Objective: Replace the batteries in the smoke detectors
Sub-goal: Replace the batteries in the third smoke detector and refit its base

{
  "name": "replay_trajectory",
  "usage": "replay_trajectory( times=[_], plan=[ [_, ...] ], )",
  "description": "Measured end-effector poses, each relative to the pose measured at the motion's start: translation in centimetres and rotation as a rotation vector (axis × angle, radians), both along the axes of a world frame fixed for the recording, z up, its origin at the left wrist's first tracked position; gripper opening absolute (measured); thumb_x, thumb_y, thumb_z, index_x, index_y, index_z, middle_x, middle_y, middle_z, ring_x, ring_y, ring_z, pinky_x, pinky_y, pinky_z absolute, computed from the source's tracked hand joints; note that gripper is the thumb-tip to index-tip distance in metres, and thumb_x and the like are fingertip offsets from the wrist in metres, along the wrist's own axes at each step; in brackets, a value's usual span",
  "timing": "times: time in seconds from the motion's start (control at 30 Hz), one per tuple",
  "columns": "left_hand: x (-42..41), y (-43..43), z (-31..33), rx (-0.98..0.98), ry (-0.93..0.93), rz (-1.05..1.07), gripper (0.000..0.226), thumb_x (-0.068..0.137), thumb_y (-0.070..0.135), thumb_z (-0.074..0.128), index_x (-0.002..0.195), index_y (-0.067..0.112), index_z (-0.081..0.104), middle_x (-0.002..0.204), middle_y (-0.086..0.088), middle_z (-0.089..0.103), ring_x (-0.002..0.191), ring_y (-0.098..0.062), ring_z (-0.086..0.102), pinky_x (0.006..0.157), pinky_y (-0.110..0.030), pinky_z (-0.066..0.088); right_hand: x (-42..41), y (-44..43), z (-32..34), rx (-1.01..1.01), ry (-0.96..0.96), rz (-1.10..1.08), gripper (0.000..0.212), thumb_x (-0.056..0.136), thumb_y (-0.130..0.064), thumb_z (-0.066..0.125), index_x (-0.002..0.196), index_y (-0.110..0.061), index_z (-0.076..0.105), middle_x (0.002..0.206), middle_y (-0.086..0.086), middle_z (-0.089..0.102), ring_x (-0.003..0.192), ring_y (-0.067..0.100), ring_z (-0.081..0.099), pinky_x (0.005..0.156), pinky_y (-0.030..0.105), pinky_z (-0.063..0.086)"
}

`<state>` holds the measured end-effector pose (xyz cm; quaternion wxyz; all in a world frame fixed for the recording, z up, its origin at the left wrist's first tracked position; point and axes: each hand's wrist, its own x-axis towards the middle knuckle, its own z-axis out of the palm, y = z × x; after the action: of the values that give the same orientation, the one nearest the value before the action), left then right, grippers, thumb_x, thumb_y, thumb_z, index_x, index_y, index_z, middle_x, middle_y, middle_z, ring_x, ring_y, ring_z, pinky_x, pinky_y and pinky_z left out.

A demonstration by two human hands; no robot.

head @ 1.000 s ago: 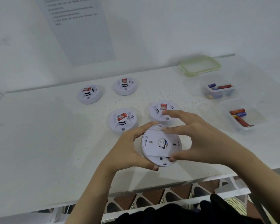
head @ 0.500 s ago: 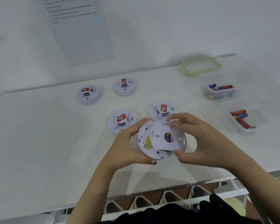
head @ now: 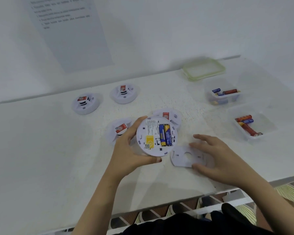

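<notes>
My left hand [head: 129, 150] grips a white round smoke detector [head: 152, 131], held back side up over the table. Its battery bay shows two blue and yellow batteries [head: 165, 134] and a yellow label. The detector's white back cover [head: 183, 156] lies flat on the table to the right. My right hand [head: 215, 156] rests over the cover's right edge with fingers spread, thumb and fingertips touching it. Four other detectors lie face up: far left [head: 85, 103], far middle [head: 125, 93], near left [head: 117, 131] partly behind my left hand, and one [head: 170, 116] behind the held detector.
Two clear tubs with red and blue batteries stand on the right, the far tub [head: 234, 97] and the near tub [head: 260, 128]. A green-rimmed lid [head: 204, 69] lies at the back right. A printed sheet [head: 71, 31] hangs on the wall. The table's front edge [head: 159, 207] is near my body.
The back cover came off the detector. My right hand carried it right and down onto the table. The left hand still holds the detector, whose batteries now show.
</notes>
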<state>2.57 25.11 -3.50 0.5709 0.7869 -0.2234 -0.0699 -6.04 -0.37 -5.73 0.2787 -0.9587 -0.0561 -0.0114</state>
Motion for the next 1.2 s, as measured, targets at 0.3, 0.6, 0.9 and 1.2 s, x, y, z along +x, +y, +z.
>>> replay_trajectory(
  times=[0.3, 0.6, 0.9, 1.2],
  plan=[
    [0.0, -4.8, 0.5, -0.032, -0.038, -0.077, 0.096, 0.051, 0.001, 0.092, 0.135, 0.011, 0.047, 0.132, 0.001, 0.058, 0.122, -0.009, 0.053, 0.092, -0.018, 0.049, 1.8, 1.1, 3.9, 0.843, -0.048, -0.066, 0.042, 0.092, -0.011, 0.055, 0.128, -0.029, 0.043, 0.105, -0.002, 0.07, 0.09, 0.018, 0.07, 0.073, 0.029, 0.058],
    [0.4, -9.7, 1.1, 0.165, -0.096, -0.114, 0.111, 0.043, 0.039, 0.087, 0.132, 0.052, 0.022, 0.125, 0.036, 0.031, 0.123, 0.011, 0.034, 0.096, 0.001, 0.032, 2.1, -2.7, 4.6, 0.403, -0.204, -0.074, 0.043, 0.091, -0.015, 0.046, 0.13, -0.031, 0.051, 0.106, -0.013, 0.066, 0.094, -0.001, 0.06, 0.071, 0.006, 0.047],
    [0.4, -13.6, 1.6, 0.187, -0.245, -0.107, 0.097, 0.045, 0.037, 0.087, 0.129, 0.036, 0.037, 0.126, 0.017, 0.045, 0.117, 0.006, 0.042, 0.093, -0.001, 0.031, 2.2, -6.4, 5.8, 0.318, -0.235, -0.115, 0.019, 0.095, -0.021, 0.049, 0.11, -0.025, 0.06, 0.089, -0.012, 0.067, 0.074, 0.0, 0.066, 0.054, 0.022, 0.052],
    [0.2, -16.9, 1.8, 0.192, -0.213, -0.103, 0.103, 0.046, 0.033, 0.091, 0.136, 0.027, 0.042, 0.124, 0.012, 0.055, 0.113, -0.003, 0.052, 0.09, -0.011, 0.045, 2.9, -10.0, 6.5, 0.255, -0.212, -0.084, 0.025, 0.086, -0.022, 0.064, 0.092, -0.039, 0.047, 0.088, -0.004, 0.072, 0.063, 0.009, 0.065, 0.052, 0.022, 0.049]
  ],
)
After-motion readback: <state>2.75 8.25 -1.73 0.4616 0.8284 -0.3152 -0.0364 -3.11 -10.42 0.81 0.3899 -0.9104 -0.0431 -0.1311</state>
